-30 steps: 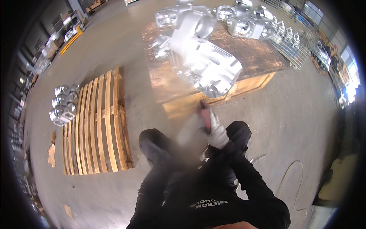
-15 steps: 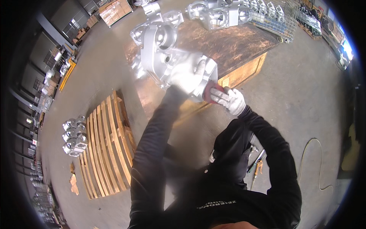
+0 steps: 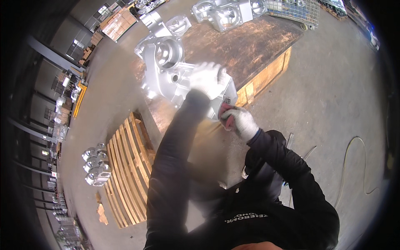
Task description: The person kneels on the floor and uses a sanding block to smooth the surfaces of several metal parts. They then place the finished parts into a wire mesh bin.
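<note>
Beside the tabletop [image 3: 254, 50], right hand [image 3: 243, 123], flatter earlier, now curls round red pad [image 3: 227, 120]; left hand's [image 3: 206, 78] fingers unclear

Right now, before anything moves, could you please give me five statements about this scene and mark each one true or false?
1. The left hand rests on a silver metal casting. True.
2. Both hands are bare. False: both wear white gloves.
3. The right hand holds a reddish pad at the casting's near end. True.
4. A pallet lies at the person's right. False: the slatted wooden pallet lies at the person's left.
5. A wire mesh cage stands near the far right corner of the wooden workbench. True.
</note>
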`<state>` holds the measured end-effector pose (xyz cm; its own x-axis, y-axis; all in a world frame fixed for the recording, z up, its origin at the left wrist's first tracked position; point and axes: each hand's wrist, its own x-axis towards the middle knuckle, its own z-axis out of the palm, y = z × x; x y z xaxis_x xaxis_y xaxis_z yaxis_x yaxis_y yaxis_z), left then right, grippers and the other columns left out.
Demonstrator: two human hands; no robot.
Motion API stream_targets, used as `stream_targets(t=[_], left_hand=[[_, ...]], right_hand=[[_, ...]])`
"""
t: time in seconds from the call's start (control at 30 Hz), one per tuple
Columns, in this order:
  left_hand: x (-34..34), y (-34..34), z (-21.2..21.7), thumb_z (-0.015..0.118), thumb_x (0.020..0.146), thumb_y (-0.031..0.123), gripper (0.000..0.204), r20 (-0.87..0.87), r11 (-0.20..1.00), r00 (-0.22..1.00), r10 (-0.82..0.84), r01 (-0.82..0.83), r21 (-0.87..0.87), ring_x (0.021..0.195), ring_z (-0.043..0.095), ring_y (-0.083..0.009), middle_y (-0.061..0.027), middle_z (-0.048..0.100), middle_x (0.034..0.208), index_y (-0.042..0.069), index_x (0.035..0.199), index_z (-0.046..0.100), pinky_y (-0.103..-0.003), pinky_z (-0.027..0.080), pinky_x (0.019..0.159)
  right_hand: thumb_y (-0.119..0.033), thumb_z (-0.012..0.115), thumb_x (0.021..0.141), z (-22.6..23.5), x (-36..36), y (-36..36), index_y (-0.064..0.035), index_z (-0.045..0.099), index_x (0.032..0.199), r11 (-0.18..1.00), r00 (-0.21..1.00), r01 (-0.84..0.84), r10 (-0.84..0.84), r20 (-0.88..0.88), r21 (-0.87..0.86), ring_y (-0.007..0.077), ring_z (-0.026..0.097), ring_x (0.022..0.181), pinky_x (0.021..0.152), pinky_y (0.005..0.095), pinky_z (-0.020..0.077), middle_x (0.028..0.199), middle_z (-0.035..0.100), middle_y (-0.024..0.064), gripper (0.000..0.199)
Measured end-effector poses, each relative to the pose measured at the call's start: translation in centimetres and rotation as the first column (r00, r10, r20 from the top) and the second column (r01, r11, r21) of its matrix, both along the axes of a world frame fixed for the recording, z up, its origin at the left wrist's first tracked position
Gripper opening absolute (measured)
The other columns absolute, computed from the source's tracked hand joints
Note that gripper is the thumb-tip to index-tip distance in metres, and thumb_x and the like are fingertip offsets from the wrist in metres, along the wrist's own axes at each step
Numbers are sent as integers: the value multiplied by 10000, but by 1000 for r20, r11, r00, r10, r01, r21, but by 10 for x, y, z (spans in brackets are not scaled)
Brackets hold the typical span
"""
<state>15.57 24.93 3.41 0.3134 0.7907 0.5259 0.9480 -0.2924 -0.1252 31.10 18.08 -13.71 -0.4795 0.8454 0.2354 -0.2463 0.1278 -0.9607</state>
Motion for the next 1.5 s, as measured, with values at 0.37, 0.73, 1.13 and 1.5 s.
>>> stream_targets(t=[0.37, 0.73, 1.13, 1.5], left_hand=[[-3, -6, 1, 564, 927, 339, 312, -22, 992, 1000, 6, -9, -125, 1035, 652, -291, -113, 695, 1023, 93, 1059, 704, -434, 471, 993], [-3, -16, 3, 540, 947, 359, 334, -103, 986, 995, 6, -23, -167, 1064, 640, -287, -106, 689, 1053, 98, 1092, 691, -420, 455, 1028], [-13, -19, 3, 644, 902, 384, 325, 65, 987, 985, -158, 158, 10, 1054, 649, -358, -146, 691, 1057, 92, 1034, 700, -456, 490, 990], [-137, 6, 122, 503, 1039, 345, 446, 277, 920, 960, -43, -70, 386, 1325, 518, -425, -211, 579, 1414, 85, 1392, 585, -508, 372, 1153]], right_hand=[[-81, 643, 833, 56, 28, -4, -84, 629, 1329, 779, 861, 38, -344, 375, 626, 254, 652, 902, 780, 347, 550, 1323, 662, 98, 496], [-89, 610, 873, 59, 30, -33, -120, 507, 1500, 491, 547, -323, -601, 583, 809, 224, 614, 1125, 921, 354, 530, 1465, 598, 55, 636], [76, 600, 945, 14, 40, -49, -34, 587, 1415, 877, 966, -194, 93, -241, -439, 118, 620, 649, 594, 276, 520, 866, 669, 23, 483], [-275, 698, 857, 204, -17, 88, -113, 608, 1359, 163, 791, 18, -606, 85, 986, 348, 691, 1052, 929, 412, 564, 1332, 658, 155, 535]])
